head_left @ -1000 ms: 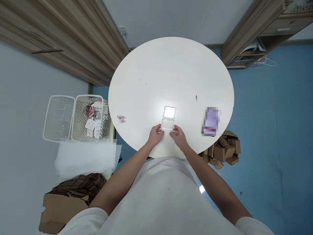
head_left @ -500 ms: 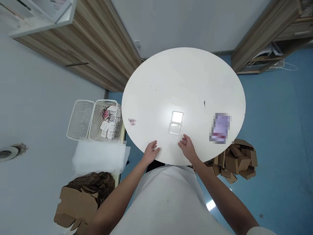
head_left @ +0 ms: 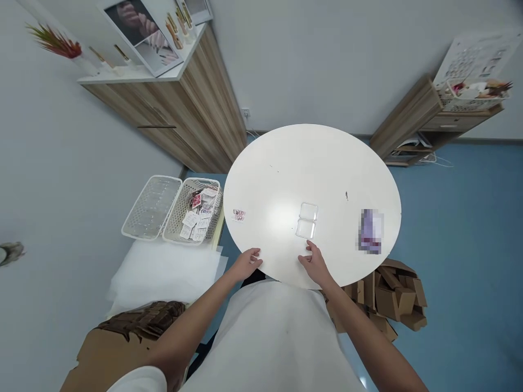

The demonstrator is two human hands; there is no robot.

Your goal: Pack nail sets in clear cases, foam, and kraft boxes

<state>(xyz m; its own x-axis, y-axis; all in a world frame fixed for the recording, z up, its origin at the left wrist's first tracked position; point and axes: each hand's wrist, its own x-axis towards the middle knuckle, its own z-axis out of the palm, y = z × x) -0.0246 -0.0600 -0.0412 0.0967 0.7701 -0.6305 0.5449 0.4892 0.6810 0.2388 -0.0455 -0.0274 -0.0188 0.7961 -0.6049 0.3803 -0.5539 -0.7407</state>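
Note:
A clear plastic hinged case (head_left: 306, 220) lies opened out flat on the round white table (head_left: 302, 158). Just below its near edge, my right hand (head_left: 314, 264) rests with fingers apart, holding nothing. At the table's front left edge is my left hand (head_left: 246, 263), its fingers spread and nothing in them. Left of the case lies a small pink patterned piece (head_left: 239, 215), too small to name. On the right side of the table a purple item (head_left: 370, 231) is blurred into blocks, so its kind cannot be made out.
Left of the table, a white lidded basket (head_left: 171, 231) holds cards and packets. White sheets (head_left: 163, 275) and stacked flat cardboard (head_left: 110, 348) are at lower left. Cardboard boxes (head_left: 394, 296) pile up at lower right. Wooden cabinets (head_left: 212, 103) stand behind.
The view has tilted up, showing more of the wall and cabinet tops. My left hand has shifted slightly left, away from the case. The case lies opened out as before.

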